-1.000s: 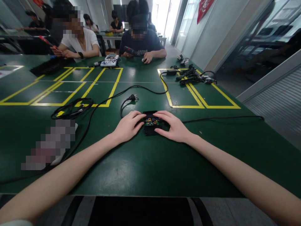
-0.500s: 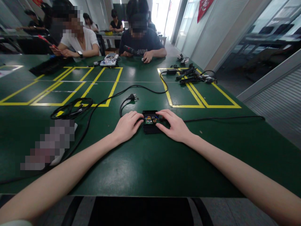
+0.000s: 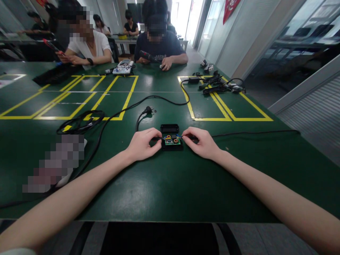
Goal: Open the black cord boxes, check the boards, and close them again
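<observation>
A small green circuit board [image 3: 172, 140] with ring-shaped coils sits at or just above one half of a black plastic case [image 3: 172, 148]. The other case half [image 3: 169, 128] lies right behind it. My left hand [image 3: 145, 143] pinches the black power cord at the board's left end; behind that hand, a short length of cord ends in a plug [image 3: 147, 110]. At the board's right end, my right hand [image 3: 199, 142] pinches the other black cable [image 3: 255, 133], which runs off to the right. Whether the board rests fully inside the case I cannot tell.
A coiled black cable [image 3: 79, 122] and a blurred-out pale object [image 3: 61, 159] lie to the left. A long cord [image 3: 156, 96] crosses the table behind my hands. Black adapters and cables [image 3: 214, 84] are piled at the back right. Two people sit across the table.
The board has shifted slightly towards me, over the near case half, and the far half shows more. Both hands have closed into pinches on the cables beside the board.
</observation>
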A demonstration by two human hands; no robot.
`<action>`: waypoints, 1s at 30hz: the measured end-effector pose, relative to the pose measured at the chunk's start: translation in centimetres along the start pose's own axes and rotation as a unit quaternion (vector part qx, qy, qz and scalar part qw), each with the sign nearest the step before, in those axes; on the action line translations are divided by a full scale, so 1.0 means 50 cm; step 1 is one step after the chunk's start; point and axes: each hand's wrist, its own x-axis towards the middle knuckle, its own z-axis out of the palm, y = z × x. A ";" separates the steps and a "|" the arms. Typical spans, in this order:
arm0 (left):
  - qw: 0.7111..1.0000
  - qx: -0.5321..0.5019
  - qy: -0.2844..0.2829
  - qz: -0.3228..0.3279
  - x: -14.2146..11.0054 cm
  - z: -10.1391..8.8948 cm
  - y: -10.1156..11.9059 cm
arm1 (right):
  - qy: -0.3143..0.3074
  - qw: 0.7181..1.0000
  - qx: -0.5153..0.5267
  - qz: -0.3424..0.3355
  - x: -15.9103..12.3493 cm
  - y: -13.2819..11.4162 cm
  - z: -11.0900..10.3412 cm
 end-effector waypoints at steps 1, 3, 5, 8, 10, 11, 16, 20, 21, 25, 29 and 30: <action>1.000 -0.003 -0.001 -0.001 -0.001 0.000 0.000 | -0.004 1.000 -0.002 -0.008 -0.001 -0.002 0.000; 1.000 -0.007 -0.006 -0.002 -0.002 -0.001 -0.001 | -0.012 1.000 -0.006 -0.016 -0.002 -0.005 -0.001; 1.000 -0.008 -0.017 0.000 -0.002 -0.002 -0.003 | -0.020 1.000 -0.005 -0.020 -0.003 -0.006 -0.002; 0.999 -0.009 -0.030 0.008 -0.001 -0.004 -0.004 | -0.032 0.999 0.001 -0.027 -0.004 -0.005 -0.003; 0.999 -0.008 -0.033 0.015 -0.001 -0.005 -0.004 | -0.036 0.999 0.003 -0.032 -0.004 -0.003 -0.002; 0.999 -0.007 -0.033 0.017 -0.001 -0.004 -0.004 | -0.036 0.999 0.004 -0.035 -0.004 -0.001 -0.002; 0.999 -0.004 -0.051 0.012 -0.001 -0.003 -0.005 | -0.040 0.999 0.000 -0.032 -0.005 0.004 0.001; 0.998 -0.009 -0.064 0.013 -0.001 -0.003 -0.005 | -0.037 0.999 -0.002 -0.021 -0.004 0.006 0.002; 0.998 -0.009 -0.065 0.015 -0.001 -0.004 -0.004 | -0.036 0.999 -0.004 -0.019 -0.004 0.006 0.002; 0.997 -0.013 -0.067 0.022 -0.001 -0.005 -0.003 | -0.035 0.999 -0.008 -0.012 -0.003 0.006 0.004; 0.997 -0.014 -0.065 0.029 0.000 -0.005 -0.002 | -0.032 0.999 -0.010 -0.013 -0.003 0.007 0.005; 0.998 -0.013 -0.063 0.028 0.000 -0.005 -0.002 | -0.033 0.999 -0.012 -0.012 -0.003 0.007 0.005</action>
